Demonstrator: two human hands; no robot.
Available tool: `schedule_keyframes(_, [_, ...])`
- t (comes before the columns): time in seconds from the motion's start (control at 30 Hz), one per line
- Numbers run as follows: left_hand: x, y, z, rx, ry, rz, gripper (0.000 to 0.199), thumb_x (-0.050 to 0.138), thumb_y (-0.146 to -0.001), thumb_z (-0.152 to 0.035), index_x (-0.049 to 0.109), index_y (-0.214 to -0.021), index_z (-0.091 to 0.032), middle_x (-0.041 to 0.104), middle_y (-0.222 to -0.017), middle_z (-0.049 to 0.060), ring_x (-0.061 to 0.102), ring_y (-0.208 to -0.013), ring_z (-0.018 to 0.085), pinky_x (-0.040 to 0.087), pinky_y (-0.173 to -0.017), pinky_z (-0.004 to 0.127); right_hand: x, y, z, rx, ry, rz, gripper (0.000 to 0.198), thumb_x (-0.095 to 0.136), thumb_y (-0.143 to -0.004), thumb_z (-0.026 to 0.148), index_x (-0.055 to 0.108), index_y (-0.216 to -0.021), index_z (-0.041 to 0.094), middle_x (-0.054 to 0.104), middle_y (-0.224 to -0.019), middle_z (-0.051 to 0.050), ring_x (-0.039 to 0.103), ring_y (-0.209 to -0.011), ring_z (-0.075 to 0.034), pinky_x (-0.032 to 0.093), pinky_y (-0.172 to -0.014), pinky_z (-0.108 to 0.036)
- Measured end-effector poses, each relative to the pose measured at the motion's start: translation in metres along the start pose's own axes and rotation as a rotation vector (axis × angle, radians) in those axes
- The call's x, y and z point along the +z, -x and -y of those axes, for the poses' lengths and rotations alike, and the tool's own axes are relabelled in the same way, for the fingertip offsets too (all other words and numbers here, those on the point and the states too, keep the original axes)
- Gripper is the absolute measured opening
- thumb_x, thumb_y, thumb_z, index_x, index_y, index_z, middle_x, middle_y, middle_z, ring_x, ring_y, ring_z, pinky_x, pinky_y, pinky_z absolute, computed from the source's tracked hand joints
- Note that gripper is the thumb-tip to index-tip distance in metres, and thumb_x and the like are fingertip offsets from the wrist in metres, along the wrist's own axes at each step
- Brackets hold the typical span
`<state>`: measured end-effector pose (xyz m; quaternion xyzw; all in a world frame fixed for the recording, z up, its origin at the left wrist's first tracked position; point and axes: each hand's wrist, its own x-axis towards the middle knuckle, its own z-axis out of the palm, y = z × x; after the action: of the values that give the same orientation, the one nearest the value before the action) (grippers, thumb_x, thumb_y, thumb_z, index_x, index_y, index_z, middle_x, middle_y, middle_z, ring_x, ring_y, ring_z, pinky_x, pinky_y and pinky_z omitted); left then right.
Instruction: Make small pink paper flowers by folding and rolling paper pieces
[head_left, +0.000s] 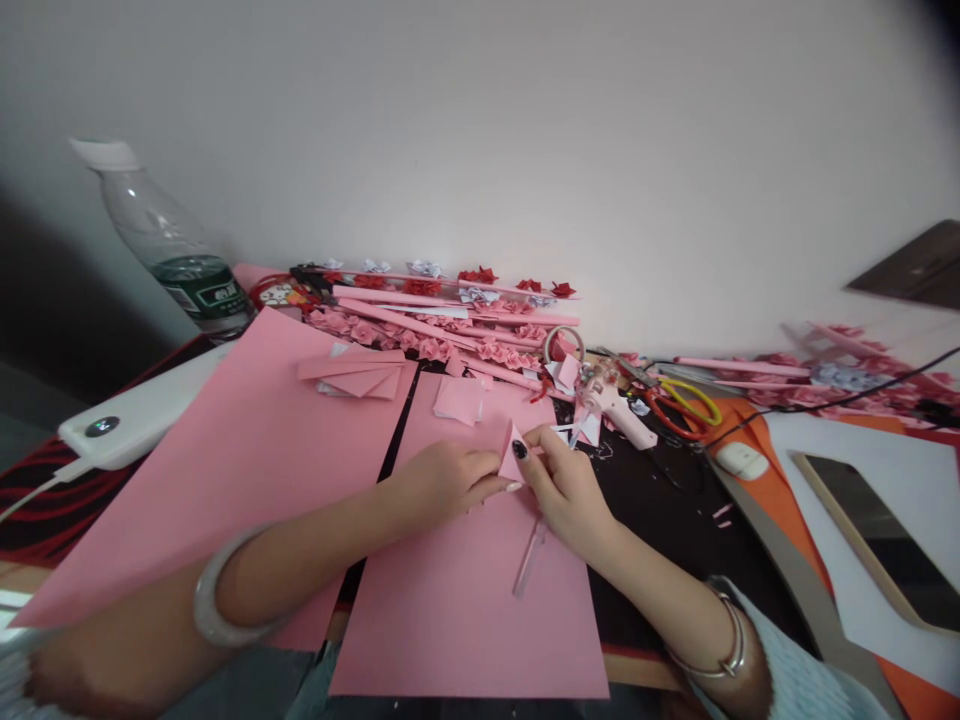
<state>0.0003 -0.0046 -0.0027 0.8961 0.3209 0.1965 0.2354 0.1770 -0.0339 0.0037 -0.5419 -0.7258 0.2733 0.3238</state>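
Observation:
Between my two hands is a small folded piece of pink paper (509, 455). My left hand (450, 478) pinches its left edge between thumb and fingers. My right hand (566, 488), with a dark thumbnail, grips the right side of the same piece. Both hands are above a large pink sheet (480, 620). A thin clear stick (530, 560) lies on that sheet just below my right hand. Beyond my hands rests a small pink paper square (459, 399). A stack of folded pink pieces (356, 374) sits on another large pink sheet (247, 470) at the left.
Paper flowers (427, 345) and rolled pink tubes line the wall. A glue gun (619, 410), tape roll (564, 345) and yellow-and-red-handled scissors (690, 402) are right of centre. A water bottle (169, 240) and white power bank (142, 410) stand left; a phone (885, 535) and earbud case (742, 460) lie right.

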Motion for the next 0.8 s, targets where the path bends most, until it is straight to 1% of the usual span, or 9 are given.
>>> schedule_keyframes(0.13, [0.0010,0.0002,0.0002,0.020,0.032,-0.002,0.032,0.046,-0.089,-0.028,0.048,-0.059,-0.015,0.053,-0.049,-0.003,0.048,-0.047,0.009,0.035,-0.051,0.021,0.0003,0.0010,0.0011,0.015,0.012,0.003,0.019,0.038,-0.091,0.033,0.046,-0.081,0.019,0.042,-0.051,0.007,0.038,-0.044,-0.008,0.028,-0.046,-0.018])
schedule_keyframes(0.33, [0.0006,0.0007,0.0000,0.027,0.024,-0.007,0.033,0.046,-0.089,-0.028,0.048,-0.058,-0.014,0.053,-0.047,-0.004,0.047,-0.045,0.008,0.035,-0.050,0.020,0.0006,0.0019,0.0012,0.027,0.044,0.000,0.021,0.038,-0.090,0.036,0.046,-0.081,0.019,0.045,-0.051,0.007,0.040,-0.043,-0.008,0.028,-0.046,-0.019])
schedule_keyframes(0.6, [0.0016,0.0011,0.0007,0.061,-0.014,-0.013,0.033,0.045,-0.089,-0.027,0.050,-0.059,-0.014,0.052,-0.049,-0.003,0.048,-0.047,0.009,0.035,-0.052,0.021,0.0006,0.0026,0.0024,0.026,0.052,0.001,0.019,0.038,-0.090,0.034,0.047,-0.081,0.019,0.049,-0.053,0.005,0.042,-0.045,-0.009,0.030,-0.048,-0.019])
schedule_keyframes(0.7, [0.0004,0.0010,-0.0007,0.040,0.050,0.002,0.033,0.043,-0.089,-0.028,0.052,-0.061,-0.014,0.054,-0.050,-0.002,0.049,-0.047,0.009,0.036,-0.051,0.021,0.0005,0.0026,0.0021,0.028,0.057,0.008,0.018,0.038,-0.090,0.033,0.047,-0.081,0.019,0.050,-0.054,0.004,0.043,-0.045,-0.010,0.030,-0.048,-0.020])
schedule_keyframes(0.8, [0.0002,0.0018,-0.0019,-0.061,0.216,0.060,0.033,0.041,-0.089,-0.029,0.056,-0.065,-0.014,0.059,-0.054,-0.001,0.052,-0.046,0.008,0.039,-0.050,0.020,0.0005,0.0028,0.0021,0.026,0.058,0.006,0.018,0.038,-0.090,0.032,0.046,-0.081,0.019,0.049,-0.053,0.005,0.043,-0.044,-0.010,0.030,-0.047,-0.020])
